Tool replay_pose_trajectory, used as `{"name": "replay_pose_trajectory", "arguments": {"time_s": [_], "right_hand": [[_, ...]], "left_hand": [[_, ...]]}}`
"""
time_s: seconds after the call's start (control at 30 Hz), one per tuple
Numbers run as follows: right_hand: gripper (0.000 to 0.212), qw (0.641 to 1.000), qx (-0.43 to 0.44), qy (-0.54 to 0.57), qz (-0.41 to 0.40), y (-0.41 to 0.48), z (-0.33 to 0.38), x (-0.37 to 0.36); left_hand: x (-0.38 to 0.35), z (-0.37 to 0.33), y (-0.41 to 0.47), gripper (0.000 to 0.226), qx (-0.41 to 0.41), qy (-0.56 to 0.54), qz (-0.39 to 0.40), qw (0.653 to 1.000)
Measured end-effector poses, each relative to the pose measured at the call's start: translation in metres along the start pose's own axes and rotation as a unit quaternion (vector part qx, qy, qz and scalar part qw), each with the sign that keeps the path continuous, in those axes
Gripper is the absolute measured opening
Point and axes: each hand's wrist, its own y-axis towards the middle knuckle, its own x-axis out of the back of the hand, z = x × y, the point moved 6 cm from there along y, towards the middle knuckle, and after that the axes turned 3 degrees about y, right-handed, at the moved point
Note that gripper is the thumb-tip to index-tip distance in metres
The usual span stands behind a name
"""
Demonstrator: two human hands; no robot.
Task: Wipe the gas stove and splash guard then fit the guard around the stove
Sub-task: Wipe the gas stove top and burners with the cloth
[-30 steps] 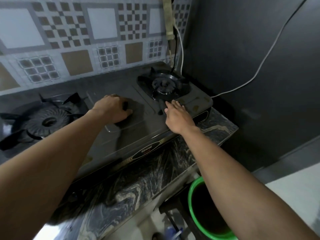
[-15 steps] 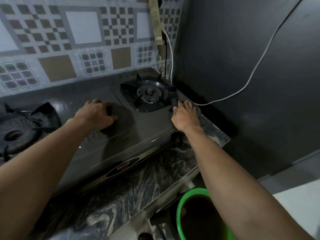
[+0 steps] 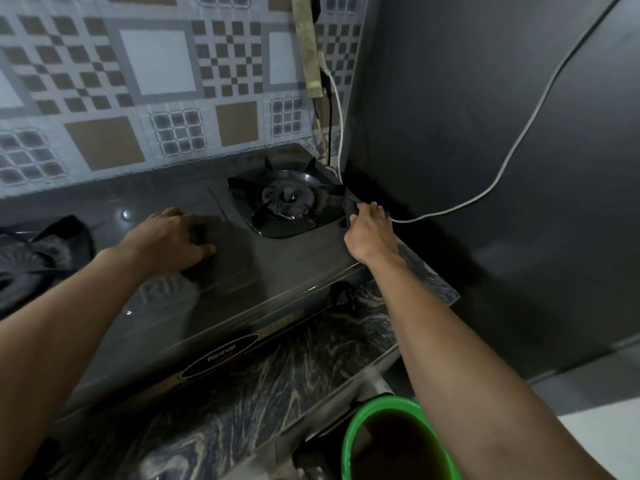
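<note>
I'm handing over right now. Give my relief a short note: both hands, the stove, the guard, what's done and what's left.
Left hand: pressed flat on the stove top, a dark object under its fingers.
Right hand: at the stove's right rear corner beside the right burner, fingertips on a dark edge; grip unclear.
Splash guard: not clearly identifiable.
Done: cannot tell how much is wiped.
Left: finish wiping, fit the guard.

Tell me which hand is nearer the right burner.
Right. The right hand sits at the stove's right edge, just beside the right burner. The left hand rests flat on the stove top between the burners, farther away.
</note>
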Motion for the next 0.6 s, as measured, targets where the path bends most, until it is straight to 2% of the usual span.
{"name": "replay_pose_trajectory", "arguments": {"time_s": [0.17, 0.33, 0.47, 0.6], "right_hand": [[0.045, 0.998, -0.015, 0.018, 0.052, 0.023, -0.003, 0.01], [0.045, 0.99, -0.007, 0.106, 0.093, 0.047, -0.012, 0.012], [0.042, 0.971, -0.017, 0.195, 0.139, 0.072, -0.018, 0.015], [0.038, 0.936, -0.027, 0.308, 0.168, 0.083, -0.026, 0.011]], "left_hand": [[0.003, 0.002, -0.001, 0.072, 0.002, -0.004, 0.001, 1.0], [0.0, 0.007, 0.003, 0.083, 0.003, 0.001, -0.001, 1.0], [-0.004, 0.018, 0.004, 0.099, 0.014, 0.018, 0.001, 1.0], [-0.006, 0.015, 0.004, 0.088, 0.005, 0.021, -0.01, 1.0]]}}
